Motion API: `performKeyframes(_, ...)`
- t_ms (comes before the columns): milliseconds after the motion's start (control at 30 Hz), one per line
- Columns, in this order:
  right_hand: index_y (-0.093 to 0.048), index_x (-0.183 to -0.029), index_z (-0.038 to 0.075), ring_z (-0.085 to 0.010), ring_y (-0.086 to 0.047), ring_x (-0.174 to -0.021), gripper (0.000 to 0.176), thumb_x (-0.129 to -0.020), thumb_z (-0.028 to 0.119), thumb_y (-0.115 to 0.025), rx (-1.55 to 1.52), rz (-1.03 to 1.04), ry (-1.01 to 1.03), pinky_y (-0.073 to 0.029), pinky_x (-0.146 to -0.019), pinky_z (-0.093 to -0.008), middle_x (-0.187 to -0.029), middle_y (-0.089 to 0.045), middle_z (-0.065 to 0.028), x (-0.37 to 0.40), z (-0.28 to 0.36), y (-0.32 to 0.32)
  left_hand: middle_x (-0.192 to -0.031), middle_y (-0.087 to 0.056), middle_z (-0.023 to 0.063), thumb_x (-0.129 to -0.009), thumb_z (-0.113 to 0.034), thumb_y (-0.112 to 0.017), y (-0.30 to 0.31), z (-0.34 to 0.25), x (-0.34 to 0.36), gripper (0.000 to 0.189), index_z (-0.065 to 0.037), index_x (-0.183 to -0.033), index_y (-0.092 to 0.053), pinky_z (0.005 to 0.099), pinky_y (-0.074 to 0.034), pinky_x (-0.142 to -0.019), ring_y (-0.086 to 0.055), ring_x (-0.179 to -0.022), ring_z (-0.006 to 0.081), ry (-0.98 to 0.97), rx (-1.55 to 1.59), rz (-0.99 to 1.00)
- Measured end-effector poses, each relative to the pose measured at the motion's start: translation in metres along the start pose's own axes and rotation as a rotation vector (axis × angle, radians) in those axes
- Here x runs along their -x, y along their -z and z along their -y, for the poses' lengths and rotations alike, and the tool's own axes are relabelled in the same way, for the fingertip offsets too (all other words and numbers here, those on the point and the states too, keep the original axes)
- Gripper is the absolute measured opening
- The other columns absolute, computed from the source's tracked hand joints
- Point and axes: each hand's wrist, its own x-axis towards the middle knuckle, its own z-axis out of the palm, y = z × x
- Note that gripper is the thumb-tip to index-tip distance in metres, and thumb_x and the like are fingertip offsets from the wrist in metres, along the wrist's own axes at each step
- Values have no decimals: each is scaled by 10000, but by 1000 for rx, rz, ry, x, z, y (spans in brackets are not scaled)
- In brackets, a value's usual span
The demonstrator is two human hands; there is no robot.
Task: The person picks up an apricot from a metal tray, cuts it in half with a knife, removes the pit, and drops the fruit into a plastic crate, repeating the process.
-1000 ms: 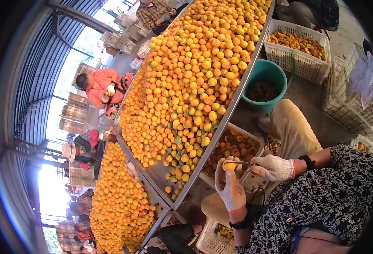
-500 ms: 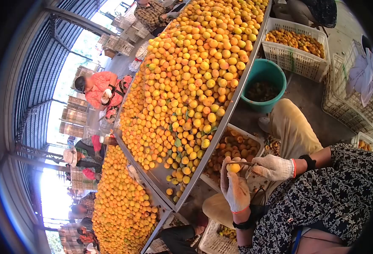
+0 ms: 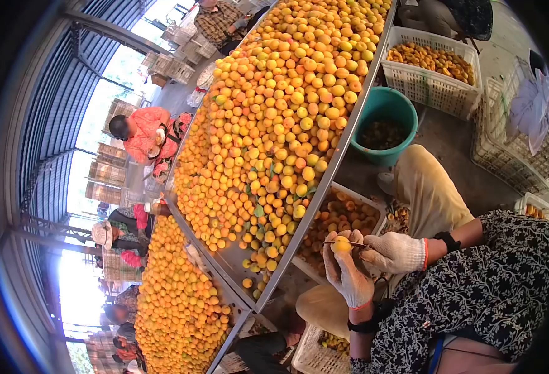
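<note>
My left hand (image 3: 348, 278), in a white work glove, grips a small yellow apricot (image 3: 341, 245) between its fingertips. My right hand (image 3: 394, 252), also gloved, holds a thin knife (image 3: 357, 244) whose blade lies against the fruit. Both hands hover over a white crate of cut apricots (image 3: 343, 215), beside the metal edge of a long sorting table (image 3: 324, 187) heaped with whole apricots (image 3: 281, 118). My patterned sleeve and yellow trouser leg (image 3: 427, 190) lie close by.
A teal bucket (image 3: 383, 128) of pits and white crates (image 3: 433, 65) of cut fruit stand on the floor. A second table (image 3: 175, 299) holds more apricots. Other people, one in an orange top (image 3: 143, 131), work along the far sides. A crate (image 3: 315, 352) sits below my arm.
Both hands have shifted slightly together, and the right hand has closed in on the apricot with the knife. The view has tilted a little.
</note>
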Motion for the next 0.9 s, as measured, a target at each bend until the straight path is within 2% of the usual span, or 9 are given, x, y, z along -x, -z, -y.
performKeyframes(267, -559, -921, 1, -216, -548, -628, 459, -1032, 411, -386, -527, 336, -248, -481, -630, -374, -666, -546, -96, -11, -16, 16, -1228, -555, 150, -1048, -338, -368, 16, -22, -24, 463, 12, -1350, -399, 344, -435, -982, -557, -1111, 219, 181, -195, 330)
performKeyframes(333, -567, -940, -4, -225, -578, -670, 460, -1032, 410, -386, -390, 157, -120, -486, -646, -378, -709, -579, -120, -10, -7, 2, -1265, -538, 172, -1054, -373, -303, 10, -4, -20, 496, 7, -1365, -375, 350, -400, -1030, -549, -1141, 242, -138, -649, 206)
performKeyframes(500, -588, -989, -7, -245, -629, -724, 472, -1026, 419, -389, -281, 30, 8, -495, -661, -385, -776, -639, -148, -12, -6, 9, -1311, -531, 177, -1050, -389, -309, -15, -18, -20, 447, -27, -1310, -342, 377, -406, -1041, -528, -1232, 289, 170, -159, 264)
performKeyframes(533, -597, -1030, -5, -262, -632, -829, 453, -1035, 388, -372, -414, 307, -361, -495, -747, -381, -887, -655, -164, -16, -11, 21, -1311, -531, 177, -1050, -389, -309, -5, -22, -24, 447, -27, -1310, -342, 377, -406, -1041, -528, -1232, 289, 174, -156, 263)
performKeyframes(633, -607, -1025, 6, -211, -614, -755, 449, -1040, 383, -365, -424, 486, -349, -495, -682, -339, -814, -636, -123, -16, -12, 30, -1311, -539, 166, -1052, -385, -313, 22, -3, -35, 411, -44, -1279, -344, 381, -445, -1007, -573, -1172, 290, 131, -277, 465)
performKeyframes(700, -600, -971, 26, -132, -547, -608, 461, -1038, 416, -365, -268, 15, 175, -458, -544, -281, -703, -572, -53, -19, -24, 5, -1314, -536, 165, -1050, -396, -314, 4, 17, -21, 414, -49, -1276, -336, 383, -448, -1005, -569, -1177, 288, 57, -245, 321)
performKeyframes(800, -575, -909, 59, -62, -427, -484, 450, -1034, 440, -369, -256, -75, 228, -360, -419, -230, -625, -478, 25, -25, -26, -1, -1323, -529, 165, -1034, -450, -334, -4, 15, -23, 445, -72, -1268, -316, 404, -448, -1008, -547, -1197, 304, -23, -222, 220)
performKeyframes(833, -570, -900, 76, -66, -427, -486, 437, -1031, 445, -377, -549, 190, -238, -363, -423, -220, -660, -491, 19, -17, -26, 10, -1328, -522, 168, -1031, -462, -329, 3, 16, -23, 457, -74, -1272, -314, 417, -444, -1014, -540, -1202, 314, 70, -204, 257)
performKeyframes(900, -581, -883, 80, -64, -419, -478, 446, -1024, 457, -390, -673, 319, -426, -348, -415, -219, -653, -481, 22, -16, -9, 31, -1330, -514, 177, -1032, -467, -316, 16, 19, -26, 459, -84, -1284, -304, 450, -440, -1019, -532, -1198, 341, 148, -177, 330)
